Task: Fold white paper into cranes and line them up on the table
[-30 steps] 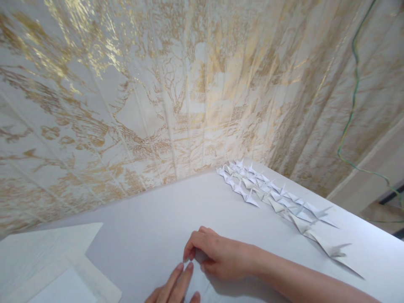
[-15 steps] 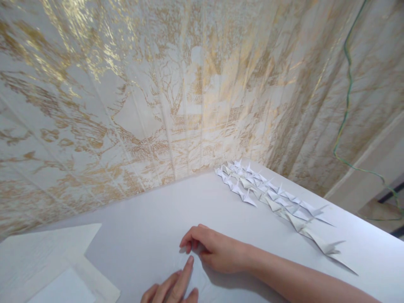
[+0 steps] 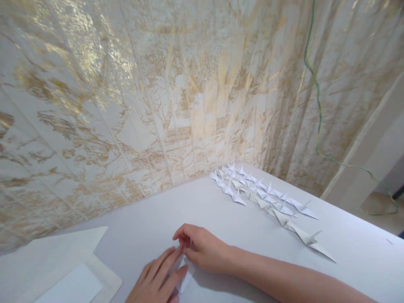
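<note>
A small white sheet of folded paper [image 3: 189, 277] lies on the white table top between my hands, partly covered by them. My left hand [image 3: 156, 275] rests over its left side, fingers stretched out and thumb apart. At the paper's far end my right hand [image 3: 202, 248] has its fingers curled in and closed in a pinch at the paper's tip. The fingers hide most of that tip. Both hands nearly touch there.
Several folded paper cranes [image 3: 265, 202] stand in rows along the table's right side. Larger cream sheets [image 3: 104, 252] lie at the left with a white sheet [image 3: 75, 286] on them. A gold-patterned curtain [image 3: 164, 105] hangs behind; a green cord [image 3: 319, 109] dangles at the right.
My left hand has moved forward onto the paper, close to the right hand's fingertips. My right fingers have closed at the paper's far end. The view has shifted slightly to the right.
</note>
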`<state>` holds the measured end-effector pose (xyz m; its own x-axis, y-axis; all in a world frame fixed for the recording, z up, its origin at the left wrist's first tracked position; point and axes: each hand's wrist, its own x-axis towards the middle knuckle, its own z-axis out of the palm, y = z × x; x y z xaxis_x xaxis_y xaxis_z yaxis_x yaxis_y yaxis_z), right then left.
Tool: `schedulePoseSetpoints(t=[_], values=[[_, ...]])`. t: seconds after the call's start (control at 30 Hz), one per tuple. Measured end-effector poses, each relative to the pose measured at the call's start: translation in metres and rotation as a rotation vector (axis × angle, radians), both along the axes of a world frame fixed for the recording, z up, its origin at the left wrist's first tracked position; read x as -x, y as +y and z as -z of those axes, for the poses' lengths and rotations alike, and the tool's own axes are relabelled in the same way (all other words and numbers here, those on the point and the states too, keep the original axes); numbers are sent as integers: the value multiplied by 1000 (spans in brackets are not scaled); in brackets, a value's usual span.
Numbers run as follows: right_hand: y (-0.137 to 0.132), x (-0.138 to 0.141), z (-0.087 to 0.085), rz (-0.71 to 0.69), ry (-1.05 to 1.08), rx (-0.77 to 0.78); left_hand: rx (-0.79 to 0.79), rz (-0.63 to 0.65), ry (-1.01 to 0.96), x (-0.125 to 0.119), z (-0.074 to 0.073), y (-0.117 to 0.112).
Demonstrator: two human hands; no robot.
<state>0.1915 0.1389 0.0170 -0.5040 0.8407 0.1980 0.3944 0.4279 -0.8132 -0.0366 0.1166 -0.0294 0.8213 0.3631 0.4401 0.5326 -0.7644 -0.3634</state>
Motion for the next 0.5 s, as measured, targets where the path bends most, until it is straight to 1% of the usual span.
schedulePoseSetpoints(t=[0.03, 0.07, 0.17, 0.23, 0.27, 0.37, 0.47, 0.5], values=[[-1, 0, -2, 20, -39, -25, 1, 87, 19, 0, -7, 3], [-1, -1, -3, 46, -67, -45, 57, 114, 71, 0, -14, 5], [1, -3, -5, 105, -94, -79, 235, 108, 97, -6, -30, 11], [3, -4, -6, 115, -89, -100, 302, 101, 46, -12, -35, 12], [3, -4, -6, 109, -85, -112, 309, 93, 12, -16, -36, 12], [3, -5, -8, 94, -77, -160, 267, 0, -50, -28, -36, 7], [1, -6, -10, 61, -88, -170, 223, -155, -10, -30, -36, -2], [1, -6, -10, 29, -97, -152, 201, -173, 6, -28, -35, -5]])
